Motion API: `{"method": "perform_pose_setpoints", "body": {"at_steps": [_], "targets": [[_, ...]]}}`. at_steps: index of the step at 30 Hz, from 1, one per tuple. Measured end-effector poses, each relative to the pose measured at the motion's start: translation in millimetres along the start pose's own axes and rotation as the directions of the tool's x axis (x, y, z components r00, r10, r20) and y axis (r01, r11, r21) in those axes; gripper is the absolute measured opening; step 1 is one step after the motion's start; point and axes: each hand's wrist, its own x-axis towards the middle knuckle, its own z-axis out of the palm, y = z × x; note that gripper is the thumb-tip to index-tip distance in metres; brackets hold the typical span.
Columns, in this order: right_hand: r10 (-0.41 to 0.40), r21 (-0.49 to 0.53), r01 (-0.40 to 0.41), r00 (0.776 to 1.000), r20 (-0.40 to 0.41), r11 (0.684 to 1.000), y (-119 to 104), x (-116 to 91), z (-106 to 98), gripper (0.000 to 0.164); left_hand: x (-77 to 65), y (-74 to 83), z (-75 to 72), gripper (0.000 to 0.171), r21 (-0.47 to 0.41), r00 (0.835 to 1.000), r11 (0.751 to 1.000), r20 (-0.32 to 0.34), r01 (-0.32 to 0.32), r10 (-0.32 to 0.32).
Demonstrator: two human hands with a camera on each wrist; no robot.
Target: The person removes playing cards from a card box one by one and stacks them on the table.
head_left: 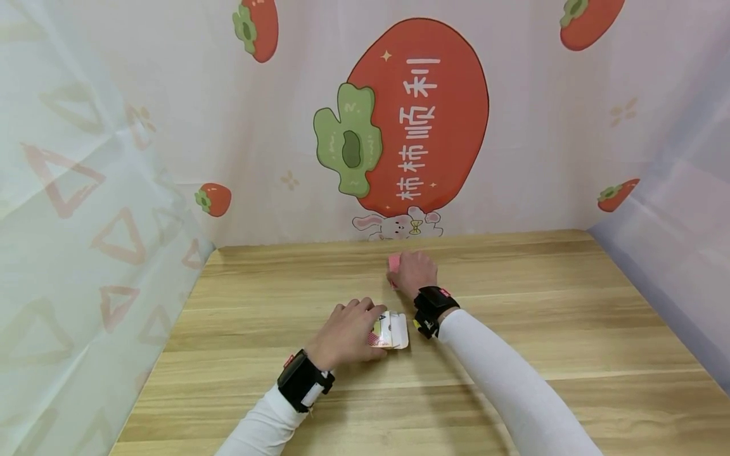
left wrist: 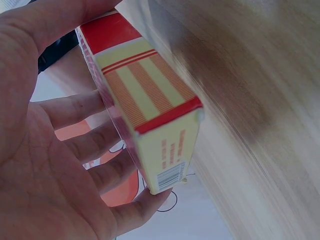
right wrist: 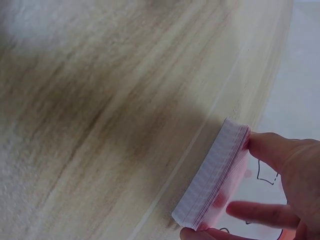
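My left hand (head_left: 346, 332) holds a small playing-card box (head_left: 383, 332) low over the middle of the table. The box's white flap stands open on the right side. In the left wrist view the same card box (left wrist: 150, 92) shows red and cream stripes and a barcode end, with the thumb along one end and the fingers along one side. Farther back, my right hand (head_left: 417, 272) grips a deck of playing cards (head_left: 394, 263) with pink-red backs. The right wrist view shows the deck (right wrist: 215, 177) squared up, pinched by thumb and fingers at its ends.
A wood-grain table (head_left: 256, 278) spreads under both hands. Behind it hangs a pale cloth backdrop (head_left: 530, 126) printed with persimmons and a rabbit. More cloth lines the left and right sides.
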Motion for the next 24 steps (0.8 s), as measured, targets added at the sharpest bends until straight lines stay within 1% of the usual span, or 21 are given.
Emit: {"method": "perform_pose_setpoints", "body": {"at_steps": [6, 12, 16, 19, 21, 24], "targets": [[0.006, -0.018, -0.006, 1.0, 0.016, 1.0, 1, -2, -2, 0.042, -0.7, 1.6, -1.3, 0.075, -0.007, 1.0, 1.0, 0.004, 0.004, -0.004], [0.021, 0.001, -0.021, 0.998, 0.051, 1.0, 7, -4, -5, 0.055, -1.3, 2.6, -0.6, 0.075, -0.005, 1.0, 1.0, 0.008, 0.007, -0.007], [0.028, 0.035, -0.031, 0.996, 0.08, 0.999, 13, -8, -19, 0.06, -0.9, 1.8, 0.1, 0.076, 0.0, 1.0, 1.0, -0.009, -0.006, 0.006], [-0.005, 0.119, -0.004, 0.997, 0.078, 0.993, 18, -14, -34, 0.059, 0.5, 1.1, -0.3, 0.076, 0.003, 1.0, 1.0, -0.018, -0.012, 0.012], [-0.043, 0.186, 0.029, 0.997, 0.069, 0.982, 22, -22, -43, 0.057, 1.6, 1.5, -0.4, 0.076, 0.001, 1.0, 1.0, -0.02, -0.012, 0.012], [-0.107, 0.312, 0.088, 0.993, 0.043, 0.946, 26, -37, -54, 0.05, 3.4, 2.4, -0.2, 0.076, -0.011, 1.0, 1.0, -0.019, -0.012, 0.012]]}}
